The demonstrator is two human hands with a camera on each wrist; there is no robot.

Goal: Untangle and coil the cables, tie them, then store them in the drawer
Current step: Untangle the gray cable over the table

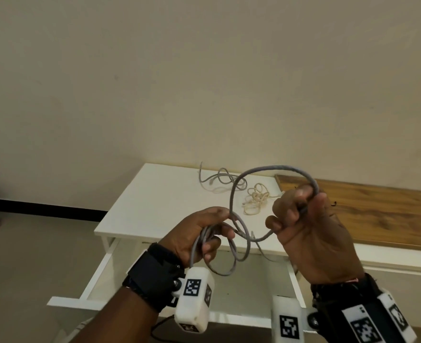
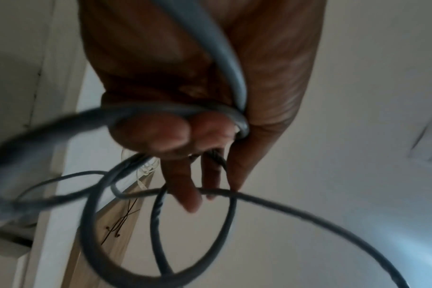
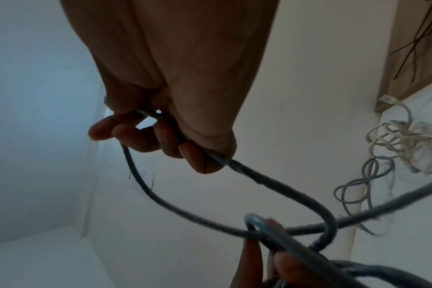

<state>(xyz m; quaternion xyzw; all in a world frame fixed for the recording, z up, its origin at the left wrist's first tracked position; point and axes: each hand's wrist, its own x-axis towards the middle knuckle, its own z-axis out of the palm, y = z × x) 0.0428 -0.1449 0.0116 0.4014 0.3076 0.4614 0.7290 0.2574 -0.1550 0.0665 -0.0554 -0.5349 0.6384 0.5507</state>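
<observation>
Both hands [image 1: 254,233] around grey cable [image 1: 276,168]

Plain beige wall [image 1: 204,70], black skirting [image 1: 43,208], white table [image 1: 160,194], wooden panel [image 1: 378,211]

The head view looks down from above at both hands over the table [image 1: 155,194]. Each wrist view looks close along its hand, upward; all three share the grey cable [image 1: 274,168].

Setting: plain indoor room, home-like. Bare cream wall [image 1: 155,70], black skirting strip [image 1: 43,206], beige floor [image 1: 31,256]. Small white surface [image 1: 155,194] with open drawer [image 1: 100,276] beneath; wood-grain top [image 1: 365,206] adjoining at right
</observation>
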